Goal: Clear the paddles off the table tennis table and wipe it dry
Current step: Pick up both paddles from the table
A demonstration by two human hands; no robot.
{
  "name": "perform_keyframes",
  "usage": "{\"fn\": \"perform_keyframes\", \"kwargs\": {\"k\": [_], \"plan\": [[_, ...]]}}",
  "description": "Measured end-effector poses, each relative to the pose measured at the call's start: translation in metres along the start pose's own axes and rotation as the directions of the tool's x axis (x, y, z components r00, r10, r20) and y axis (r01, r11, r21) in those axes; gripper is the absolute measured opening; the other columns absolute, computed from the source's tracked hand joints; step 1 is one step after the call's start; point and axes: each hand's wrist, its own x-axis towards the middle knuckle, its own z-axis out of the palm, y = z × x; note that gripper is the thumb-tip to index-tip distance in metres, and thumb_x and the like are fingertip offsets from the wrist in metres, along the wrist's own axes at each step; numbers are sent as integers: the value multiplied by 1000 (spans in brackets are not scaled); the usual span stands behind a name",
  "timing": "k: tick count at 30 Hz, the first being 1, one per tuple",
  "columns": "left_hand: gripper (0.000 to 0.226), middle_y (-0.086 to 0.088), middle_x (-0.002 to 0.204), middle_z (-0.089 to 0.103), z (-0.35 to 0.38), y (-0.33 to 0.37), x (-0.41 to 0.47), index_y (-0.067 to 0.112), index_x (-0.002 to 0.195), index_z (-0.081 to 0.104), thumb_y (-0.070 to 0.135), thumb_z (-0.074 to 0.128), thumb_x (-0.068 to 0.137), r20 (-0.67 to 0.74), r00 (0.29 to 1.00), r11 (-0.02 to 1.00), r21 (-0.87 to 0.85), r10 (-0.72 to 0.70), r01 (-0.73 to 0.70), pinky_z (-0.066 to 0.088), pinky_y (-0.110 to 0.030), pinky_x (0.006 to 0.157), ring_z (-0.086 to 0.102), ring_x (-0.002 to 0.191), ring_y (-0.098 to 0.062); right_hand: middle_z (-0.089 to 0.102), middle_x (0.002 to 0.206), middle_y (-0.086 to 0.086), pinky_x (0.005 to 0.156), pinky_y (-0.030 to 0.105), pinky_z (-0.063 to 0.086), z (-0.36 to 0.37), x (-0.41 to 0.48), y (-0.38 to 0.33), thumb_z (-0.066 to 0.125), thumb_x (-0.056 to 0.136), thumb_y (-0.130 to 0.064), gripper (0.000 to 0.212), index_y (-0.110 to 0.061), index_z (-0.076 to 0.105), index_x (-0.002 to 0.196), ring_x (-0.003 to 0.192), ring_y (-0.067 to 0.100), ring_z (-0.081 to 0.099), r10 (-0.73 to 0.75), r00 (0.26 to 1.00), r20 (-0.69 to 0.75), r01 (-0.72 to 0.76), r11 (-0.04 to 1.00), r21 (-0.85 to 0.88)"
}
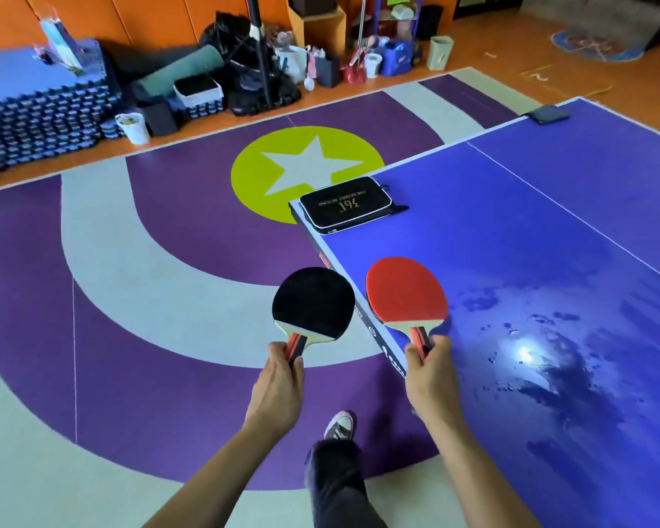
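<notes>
The two paddles are both in hand at the lower middle of the frame: the black-faced paddle (313, 304) is gripped by its handle in the left hand (282, 371) and hangs out over the floor just left of the table's edge, while the red-faced paddle (406, 289) is gripped the same way in the right hand (429, 369), its blade over the near part of the table tennis table (530, 230). Whether the red blade touches the surface I cannot tell. The blades sit just beside each other, apart, with the table's side edge between them. Above them, on the table's corner at centre frame, lies a black paddle case (345, 203); it looks closed, though the zip is too small to judge. To the lower right, water (542, 356) is spread in puddles and beads across the blue top. A dark folded thing (549, 114), perhaps a cloth, lies at the table's edge in the upper right. Beyond, a star mat (307, 169) covers the floor, and stacked foam tiles (35, 120) fill the upper left. The clearing step appears to be in hand; next, I judge, the paddles need a place off the wet top, likely the case, which would take a freed hand to open before any wiping.
</notes>
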Motion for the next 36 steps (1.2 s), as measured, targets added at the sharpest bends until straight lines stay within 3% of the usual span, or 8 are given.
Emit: {"fn": "perform_keyframes", "kwargs": {"k": [8,13,19,24,29,33,36], "plan": [[11,-4,82,54,-26,10,141,20,108,35,31,36,106,63,997,994,104,34,-40,40,-39,60,53,70,-23,59,85,1,61,39,40,63,107,-46,53,103,-27,17,-14,44,108,72,24,57,72,997,-33,-70,996,48],[13,0,80,54,-53,31,231,20,104,34,32,37,106,136,987,956,265,90,-123,34,-38,56,50,64,-26,60,86,5,56,37,35,82,161,-75,54,103,-25,17,-12,44,105,72,26,57,146,989,-32,-143,985,93],[17,-1,80,53,-49,59,331,21,98,31,34,36,106,231,958,932,282,167,-230,35,-38,55,50,62,-23,56,81,4,51,33,31,81,213,-101,53,103,-24,14,-13,44,102,66,25,55,157,984,-89,-152,986,60],[16,-2,90,49,-28,83,421,22,98,28,32,38,106,327,918,905,281,223,-320,34,-40,66,43,72,-31,58,82,4,49,32,27,91,252,-113,52,104,-23,15,-11,43,104,64,22,52,252,950,-183,-243,967,73],[15,-7,92,53,-9,92,505,15,106,35,28,42,105,405,849,878,188,339,-440,35,-39,66,55,82,-40,57,86,3,58,36,33,127,284,-136,52,104,-25,14,-15,43,106,72,30,54,391,874,-288,-361,920,153],[15,-9,93,57,0,85,538,19,102,31,27,43,105,485,825,912,120,290,-392,35,-37,68,61,94,-44,57,80,-2,62,38,34,174,293,-169,51,104,-26,14,-18,40,104,72,32,54,537,767,-352,-478,843,246],[16,-12,101,61,-1,76,556,22,102,28,29,42,105,586,759,897,118,284,-426,35,-37,67,62,93,-42,59,84,0,65,39,36,207,297,-194,52,103,-29,15,-20,39,104,74,30,55,613,690,-386,-533,790,302]]}}
